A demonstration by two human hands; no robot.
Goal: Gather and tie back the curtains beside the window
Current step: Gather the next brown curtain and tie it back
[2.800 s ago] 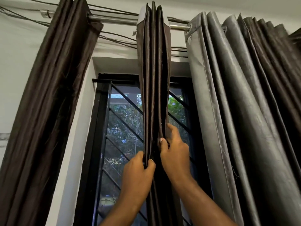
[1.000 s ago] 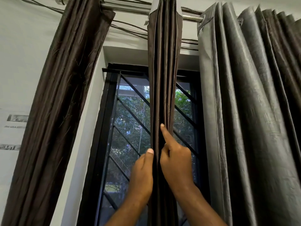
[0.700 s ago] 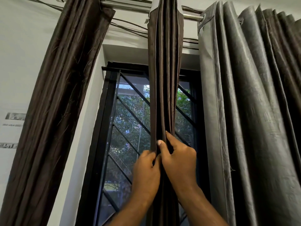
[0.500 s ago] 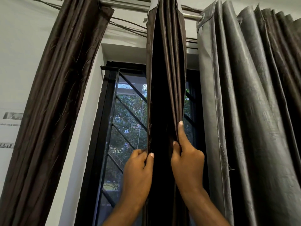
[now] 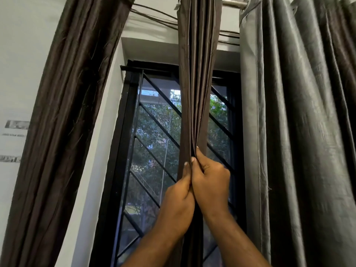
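A narrow brown curtain panel (image 5: 196,78) hangs in tight pleats in front of the middle of the window (image 5: 154,143). My left hand (image 5: 178,205) grips its left side and my right hand (image 5: 211,182) grips its right side, both pressed together and squeezing the pleats into one bunch at about mid height. Another brown curtain (image 5: 63,120) hangs gathered at the left against the wall. A wide grey-brown curtain (image 5: 300,132) hangs in folds at the right. No tie-back is visible.
The window has a black frame and diagonal black bars (image 5: 159,130), with trees beyond. A metal curtain rod (image 5: 232,1) runs along the top with loose cables (image 5: 154,14) under it. White wall (image 5: 17,74) lies to the left.
Half a second ago my hands held the pleats apart with a dark gap between them. They have come together, closing the panel into one tight bunch.
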